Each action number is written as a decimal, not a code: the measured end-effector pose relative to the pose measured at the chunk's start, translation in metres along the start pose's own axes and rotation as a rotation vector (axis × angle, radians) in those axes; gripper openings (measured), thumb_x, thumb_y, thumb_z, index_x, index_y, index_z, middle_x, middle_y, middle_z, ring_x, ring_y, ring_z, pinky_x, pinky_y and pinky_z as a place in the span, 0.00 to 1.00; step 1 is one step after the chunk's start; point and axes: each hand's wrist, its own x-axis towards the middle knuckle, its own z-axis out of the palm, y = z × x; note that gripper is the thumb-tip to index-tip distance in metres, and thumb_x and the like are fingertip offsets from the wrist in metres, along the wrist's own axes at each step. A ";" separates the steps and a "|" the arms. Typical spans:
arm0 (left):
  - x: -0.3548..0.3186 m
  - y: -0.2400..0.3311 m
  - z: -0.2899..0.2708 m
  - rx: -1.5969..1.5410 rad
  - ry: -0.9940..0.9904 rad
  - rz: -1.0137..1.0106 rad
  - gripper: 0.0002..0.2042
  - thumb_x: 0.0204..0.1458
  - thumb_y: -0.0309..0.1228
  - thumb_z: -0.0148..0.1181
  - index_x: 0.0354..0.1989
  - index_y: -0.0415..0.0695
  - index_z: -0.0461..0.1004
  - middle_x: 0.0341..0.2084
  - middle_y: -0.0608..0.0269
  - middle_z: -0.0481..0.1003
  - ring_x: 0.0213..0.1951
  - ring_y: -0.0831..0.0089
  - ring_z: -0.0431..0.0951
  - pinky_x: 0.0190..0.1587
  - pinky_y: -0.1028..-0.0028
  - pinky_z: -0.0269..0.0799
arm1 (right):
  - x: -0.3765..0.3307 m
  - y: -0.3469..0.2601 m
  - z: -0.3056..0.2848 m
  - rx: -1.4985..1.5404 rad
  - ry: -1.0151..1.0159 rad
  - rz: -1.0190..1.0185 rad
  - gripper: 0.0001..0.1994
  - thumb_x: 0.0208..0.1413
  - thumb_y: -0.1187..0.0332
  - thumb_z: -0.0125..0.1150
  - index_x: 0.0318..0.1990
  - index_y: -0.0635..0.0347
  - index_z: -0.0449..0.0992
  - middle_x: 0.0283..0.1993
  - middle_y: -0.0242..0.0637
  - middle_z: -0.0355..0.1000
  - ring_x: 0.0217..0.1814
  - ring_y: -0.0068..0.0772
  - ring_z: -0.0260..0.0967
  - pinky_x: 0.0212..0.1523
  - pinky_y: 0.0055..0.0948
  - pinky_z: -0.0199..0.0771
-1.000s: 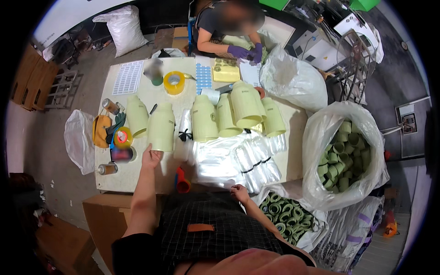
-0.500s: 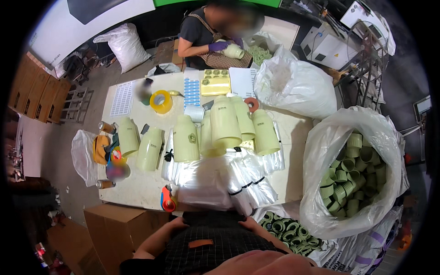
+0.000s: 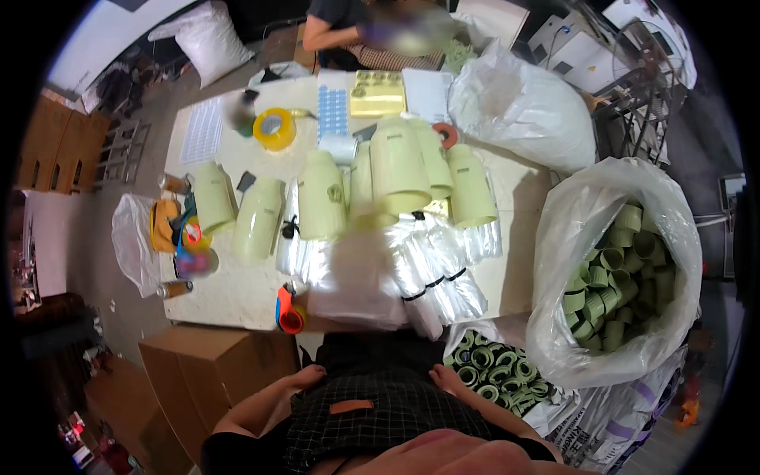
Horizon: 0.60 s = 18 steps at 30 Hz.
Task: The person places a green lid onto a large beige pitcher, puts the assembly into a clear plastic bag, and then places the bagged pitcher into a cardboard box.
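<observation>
Two bare hands rest low in the view, both off the table (image 3: pixel 237 297) and against the person's dark checked garment: the left hand (image 3: pixel 307 374) at about 7 o'clock, the right hand (image 3: pixel 445 378) near 6 o'clock. Neither holds anything; the left hand's fingers look loosely curled, and for the right hand's fingers I cannot tell whether they are spread or curled.

Largest among the surroundings is the clear plastic sack (image 3: pixel 578 261) at 3 o'clock, full of green rings (image 3: pixel 613 293). A white bag (image 3: pixel 522 111) lies at 1 o'clock, and a cardboard box (image 3: pixel 214 364) stands at 8 o'clock, below the table edge. At the far side, at 12 o'clock, another person's arm (image 3: pixel 321 36) reaches over the table.

On the table, pale yellow-green cylinders (image 3: pixel 400 170) lie in a row across the middle, and against them, toward the person, sits a heap of clear plastic sleeves (image 3: pixel 380 273), some banded. This heap is nearest the hands, directly at 12 o'clock from them, apart from both. An orange tape dispenser (image 3: pixel 289 310) sits at the near table edge, just above the left hand. A yellow tape roll (image 3: pixel 275 128) lies at 11 o'clock, well away. Green rolls (image 3: pixel 495 368) lie in a bag just right of the right hand.
</observation>
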 end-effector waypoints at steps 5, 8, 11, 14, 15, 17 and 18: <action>0.003 0.063 0.028 0.095 -0.312 -0.248 0.16 0.59 0.33 0.46 0.41 0.34 0.77 0.41 0.43 0.77 0.44 0.54 0.78 0.48 0.59 0.70 | 0.000 0.043 0.026 0.231 -0.205 0.068 0.18 0.62 0.58 0.56 0.31 0.67 0.73 0.25 0.45 0.70 0.28 0.38 0.68 0.34 0.39 0.64; 0.035 0.037 0.060 0.257 -0.274 -0.105 0.16 0.59 0.33 0.46 0.44 0.36 0.77 0.41 0.44 0.78 0.44 0.50 0.78 0.49 0.59 0.70 | 0.025 0.088 0.035 0.458 -0.328 0.253 0.18 0.62 0.57 0.59 0.31 0.66 0.78 0.27 0.36 0.73 0.31 0.25 0.67 0.35 0.33 0.67; 0.101 -0.008 0.087 0.123 -0.647 -0.227 0.17 0.61 0.36 0.46 0.49 0.39 0.76 0.36 0.51 0.77 0.41 0.61 0.77 0.42 0.63 0.74 | 0.045 0.131 0.039 0.723 -0.396 0.425 0.19 0.62 0.56 0.59 0.32 0.66 0.81 0.30 0.34 0.75 0.33 0.23 0.69 0.37 0.27 0.70; 0.132 -0.001 0.094 0.003 -0.561 -0.395 0.18 0.62 0.36 0.46 0.53 0.41 0.74 0.34 0.57 0.74 0.37 0.68 0.75 0.38 0.66 0.76 | 0.077 0.204 0.088 0.676 -0.426 0.254 0.17 0.62 0.57 0.60 0.36 0.66 0.81 0.31 0.36 0.77 0.32 0.23 0.71 0.36 0.26 0.72; 0.136 -0.015 0.102 0.113 -0.600 -0.236 0.18 0.62 0.38 0.46 0.54 0.42 0.73 0.35 0.58 0.74 0.37 0.68 0.75 0.38 0.66 0.77 | 0.078 0.225 0.105 0.712 -0.452 0.209 0.16 0.62 0.58 0.60 0.36 0.66 0.81 0.32 0.36 0.77 0.32 0.23 0.72 0.36 0.26 0.72; 0.139 -0.038 0.116 0.148 -0.612 -0.219 0.19 0.64 0.42 0.46 0.55 0.42 0.72 0.36 0.59 0.75 0.37 0.68 0.76 0.38 0.65 0.78 | 0.068 0.212 0.111 0.668 -0.305 0.161 0.15 0.63 0.59 0.58 0.33 0.63 0.80 0.25 0.31 0.73 0.26 0.20 0.67 0.29 0.25 0.67; 0.139 -0.037 0.121 0.081 -0.590 -0.355 0.20 0.65 0.44 0.45 0.55 0.42 0.72 0.36 0.60 0.76 0.36 0.68 0.77 0.38 0.65 0.78 | 0.059 0.196 0.108 0.679 -0.226 0.131 0.16 0.64 0.59 0.57 0.30 0.62 0.79 0.22 0.29 0.70 0.23 0.19 0.63 0.25 0.25 0.63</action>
